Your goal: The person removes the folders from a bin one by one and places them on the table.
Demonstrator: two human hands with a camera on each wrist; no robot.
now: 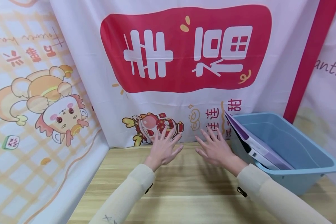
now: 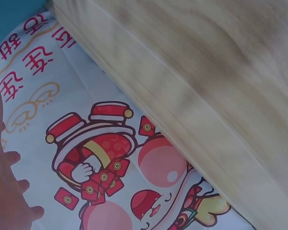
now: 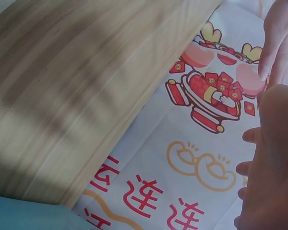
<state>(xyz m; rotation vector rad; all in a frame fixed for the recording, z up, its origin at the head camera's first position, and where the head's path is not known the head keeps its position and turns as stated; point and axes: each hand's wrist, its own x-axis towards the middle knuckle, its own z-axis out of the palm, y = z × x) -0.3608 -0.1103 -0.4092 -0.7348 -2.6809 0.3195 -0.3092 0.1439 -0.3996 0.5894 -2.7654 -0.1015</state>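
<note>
My left hand is held out over the wooden table, fingers spread and nothing in its grasp. Beside it, a short gap apart, my right hand is stretched out the same way, also holding nothing. Its forearm passes close to a light blue plastic bin. Leaning in that bin is a flat purple and white item, like a folder or thin box, with one end sticking up past the rim. The left wrist view catches only part of the left hand; both hands show in the right wrist view.
A white cloth with a red printed panel hangs behind the table. On the left hangs a checked cloth with a cartoon animal. The bin stands at the table's right side, near another pale cloth.
</note>
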